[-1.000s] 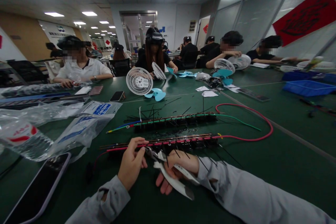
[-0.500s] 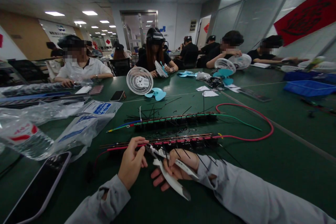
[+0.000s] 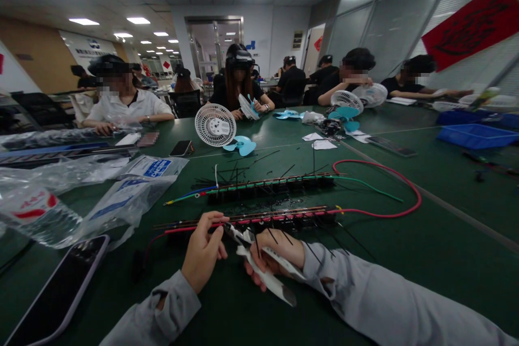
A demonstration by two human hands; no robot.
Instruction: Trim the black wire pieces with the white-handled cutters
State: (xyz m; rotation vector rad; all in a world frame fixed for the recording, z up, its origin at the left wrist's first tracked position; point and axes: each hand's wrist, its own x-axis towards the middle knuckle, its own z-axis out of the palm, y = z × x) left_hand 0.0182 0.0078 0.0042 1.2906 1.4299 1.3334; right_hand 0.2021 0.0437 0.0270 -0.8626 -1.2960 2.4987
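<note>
White-handled cutting pliers (image 3: 272,283) are gripped in my right hand (image 3: 279,248), fingers wrapped round the handles. Their dark jaws point up-left and meet the near wire harness (image 3: 284,217), a long dark strip with a red cable and several black cable ties sticking out. My left hand (image 3: 204,253) is closed at the harness's left part, thumb and index fingertips beside the jaws; what they pinch is too small to tell. Behind lies a second harness (image 3: 275,181) with green and blue wires and more cable-tie tails.
A phone (image 3: 60,292), a water bottle (image 3: 40,213) and plastic bags (image 3: 133,189) lie at left. Farther back are fan grilles (image 3: 215,125), blue fan blades (image 3: 242,145) and a blue tray (image 3: 478,136). A red cable loop (image 3: 420,197) extends right. Several people sit around the table.
My right hand's fingers have curled in round the pliers, and the handles have drawn closer together. My left hand stays at the same spot on the harness.
</note>
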